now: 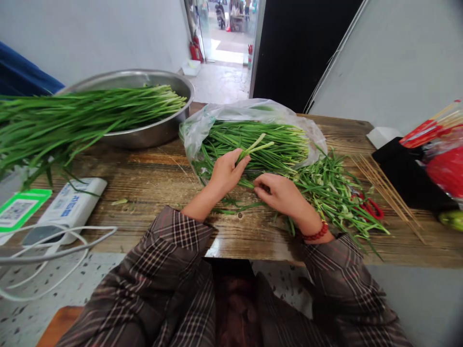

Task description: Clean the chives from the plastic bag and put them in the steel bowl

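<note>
My left hand (229, 169) is closed round a few green chive stalks (257, 145), whose pale ends stick out to the right above the bag. Just right of it, my right hand (277, 192) has its fingers pinched at some thin green leaves low between the two hands. Behind both hands, an open clear plastic bag (253, 110) holds a thick bunch of chives (278, 140), pale ends to the right. A loose, tangled heap of leaves and stalks (336, 193) lies beside my right wrist.
At the left, a metal basin (144, 137) holds long chives hanging over its rim. A white power strip (72, 207) with cables (81, 246) lies front left. Red-handled scissors (372, 207), wooden skewers (390, 193) and a black box (401, 178) are on the right.
</note>
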`<state>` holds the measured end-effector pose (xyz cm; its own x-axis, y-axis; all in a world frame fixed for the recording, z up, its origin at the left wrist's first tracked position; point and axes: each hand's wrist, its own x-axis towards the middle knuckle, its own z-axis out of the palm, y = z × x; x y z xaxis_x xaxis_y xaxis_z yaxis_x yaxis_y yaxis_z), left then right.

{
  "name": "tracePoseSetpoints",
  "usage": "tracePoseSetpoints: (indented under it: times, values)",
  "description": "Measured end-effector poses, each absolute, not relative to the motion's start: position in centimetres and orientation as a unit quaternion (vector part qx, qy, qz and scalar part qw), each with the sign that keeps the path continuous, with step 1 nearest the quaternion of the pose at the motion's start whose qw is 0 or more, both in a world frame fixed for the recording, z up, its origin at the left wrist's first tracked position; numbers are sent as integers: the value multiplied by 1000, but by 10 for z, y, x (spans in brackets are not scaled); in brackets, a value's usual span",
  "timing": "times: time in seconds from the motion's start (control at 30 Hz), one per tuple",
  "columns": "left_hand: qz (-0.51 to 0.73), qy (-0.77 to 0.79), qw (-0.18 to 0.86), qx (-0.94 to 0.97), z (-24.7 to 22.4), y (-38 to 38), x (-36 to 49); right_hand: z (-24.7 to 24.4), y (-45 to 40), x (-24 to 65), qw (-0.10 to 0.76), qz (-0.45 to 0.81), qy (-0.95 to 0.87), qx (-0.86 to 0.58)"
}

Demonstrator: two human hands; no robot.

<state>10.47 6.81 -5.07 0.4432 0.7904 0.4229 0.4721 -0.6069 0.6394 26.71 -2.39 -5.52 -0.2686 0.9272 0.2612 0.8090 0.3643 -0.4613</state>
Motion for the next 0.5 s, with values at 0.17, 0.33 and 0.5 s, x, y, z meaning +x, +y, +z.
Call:
tracePoseSetpoints:
  times: [0.17,0.33,0.5]
  values:
    - [312,355,265,840,-49,71,102,-55,-18,283,416,97,-709,-561]
    - [250,305,315,863,-48,70,103,-58,-13,288,492,122,-644,-573]
    - [274,336,358,827,-48,68,103,-58,-11,295,612,186,-500,-584]
